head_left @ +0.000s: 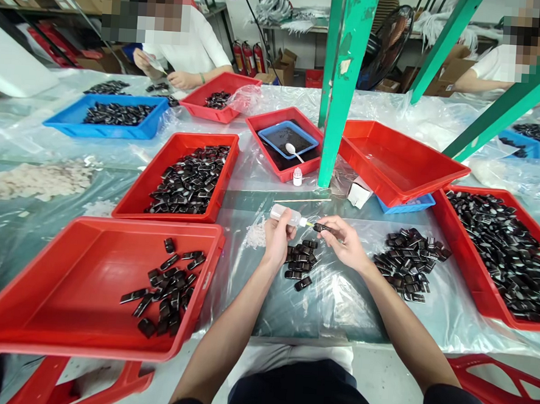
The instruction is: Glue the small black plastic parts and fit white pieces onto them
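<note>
My left hand (277,236) is wrapped round a small clear squeeze bottle (288,215) with a white cap and a thin yellowish tip pointing right. Between the fingers of my right hand (344,240) is a small glossy black plastic part (322,228). The bottle's tip is at the left end of that part; whether they touch I cannot tell. Below my hands lies a small group of similar black parts (299,266) on the plastic-covered table. A larger heap of black parts (410,262) lies to the right of my right forearm.
Red trays (87,276) stand at left, with another red tray (478,300) of black parts at right. A green post (345,85) rises behind a small white-capped bottle (297,178), a thin stick (302,200) and a white box (359,194). Two people sit across the table.
</note>
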`<state>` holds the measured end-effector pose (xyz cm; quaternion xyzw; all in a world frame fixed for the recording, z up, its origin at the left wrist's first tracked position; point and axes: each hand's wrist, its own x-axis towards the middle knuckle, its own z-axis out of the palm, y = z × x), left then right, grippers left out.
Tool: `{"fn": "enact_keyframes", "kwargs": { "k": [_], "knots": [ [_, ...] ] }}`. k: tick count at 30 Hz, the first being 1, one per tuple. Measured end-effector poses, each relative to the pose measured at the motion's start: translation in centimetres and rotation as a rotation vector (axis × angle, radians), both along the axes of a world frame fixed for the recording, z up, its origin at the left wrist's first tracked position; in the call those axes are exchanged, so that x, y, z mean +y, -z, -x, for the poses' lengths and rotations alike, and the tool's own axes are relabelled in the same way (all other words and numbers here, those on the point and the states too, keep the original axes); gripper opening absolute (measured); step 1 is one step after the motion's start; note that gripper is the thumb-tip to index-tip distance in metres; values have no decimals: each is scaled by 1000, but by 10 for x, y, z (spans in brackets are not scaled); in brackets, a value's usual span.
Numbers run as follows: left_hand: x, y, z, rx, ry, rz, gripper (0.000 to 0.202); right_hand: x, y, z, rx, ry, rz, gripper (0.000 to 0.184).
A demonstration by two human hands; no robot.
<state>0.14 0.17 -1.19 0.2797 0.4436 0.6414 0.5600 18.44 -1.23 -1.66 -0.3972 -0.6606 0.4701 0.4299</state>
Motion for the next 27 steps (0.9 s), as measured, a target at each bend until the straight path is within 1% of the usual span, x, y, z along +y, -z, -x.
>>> {"fn": "enact_keyframes", "kwargs": {
  "k": [13, 19, 22, 27],
  "knots": [
    [0, 1, 0, 20, -12, -13, 56, 0, 1, 0, 2, 6, 5, 38],
    [0, 1, 0, 46, -23, -13, 58, 0, 2, 1, 28, 13, 14, 40],
    [1, 2, 0, 40, -38, -15, 59, 1, 3, 3, 79, 17, 42, 43],
    [0, 3, 0, 24, -54, -2, 59, 2, 3, 8, 147, 41, 129, 49]
  ]
}}
